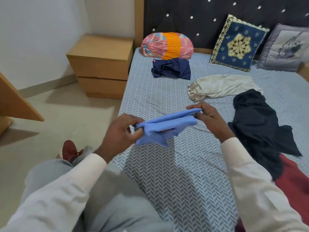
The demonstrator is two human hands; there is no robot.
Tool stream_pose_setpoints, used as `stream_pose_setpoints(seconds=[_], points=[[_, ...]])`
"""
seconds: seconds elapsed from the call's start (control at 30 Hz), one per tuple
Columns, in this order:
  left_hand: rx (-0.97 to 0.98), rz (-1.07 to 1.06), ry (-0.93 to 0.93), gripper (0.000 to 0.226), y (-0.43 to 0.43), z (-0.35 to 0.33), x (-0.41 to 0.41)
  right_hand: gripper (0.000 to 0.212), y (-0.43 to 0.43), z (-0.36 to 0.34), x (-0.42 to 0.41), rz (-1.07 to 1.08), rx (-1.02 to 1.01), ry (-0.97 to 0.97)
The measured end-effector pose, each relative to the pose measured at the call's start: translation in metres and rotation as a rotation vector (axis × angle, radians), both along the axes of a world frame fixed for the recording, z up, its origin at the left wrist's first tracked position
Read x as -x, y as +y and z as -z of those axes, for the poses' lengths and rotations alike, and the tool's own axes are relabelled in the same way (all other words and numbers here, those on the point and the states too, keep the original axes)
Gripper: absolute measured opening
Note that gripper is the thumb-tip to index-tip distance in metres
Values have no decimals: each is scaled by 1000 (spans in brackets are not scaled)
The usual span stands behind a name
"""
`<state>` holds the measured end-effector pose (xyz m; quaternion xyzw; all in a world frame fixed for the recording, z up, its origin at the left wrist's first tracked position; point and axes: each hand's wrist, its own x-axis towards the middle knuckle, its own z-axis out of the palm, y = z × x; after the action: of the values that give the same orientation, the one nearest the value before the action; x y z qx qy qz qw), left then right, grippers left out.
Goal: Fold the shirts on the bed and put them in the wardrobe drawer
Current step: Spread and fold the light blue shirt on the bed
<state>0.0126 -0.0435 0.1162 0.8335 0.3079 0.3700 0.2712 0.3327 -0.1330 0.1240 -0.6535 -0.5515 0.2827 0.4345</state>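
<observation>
A light blue shirt, folded into a narrow bundle, hangs just above the bed between my hands. My left hand grips its left end and my right hand pinches its right end. On the bed lie a crumpled navy shirt near the bolster, a cream shirt in the middle, a black shirt to the right and a dark red garment at the lower right.
A wooden bedside cabinet with drawers stands left of the bed. A striped bolster and two cushions lean on the dark headboard. A wooden panel juts in at far left. My shoe is on the tiled floor.
</observation>
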Motion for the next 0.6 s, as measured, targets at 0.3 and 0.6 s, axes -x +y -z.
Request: stream_pose_setpoints(seconds=[0.3,0.6], points=[[512,355,154,8,26,-31,12,18,-77,-21,17,-120,117,131],[707,-137,230,34,76,66,-52,36,-6,96,3,471,319,332]])
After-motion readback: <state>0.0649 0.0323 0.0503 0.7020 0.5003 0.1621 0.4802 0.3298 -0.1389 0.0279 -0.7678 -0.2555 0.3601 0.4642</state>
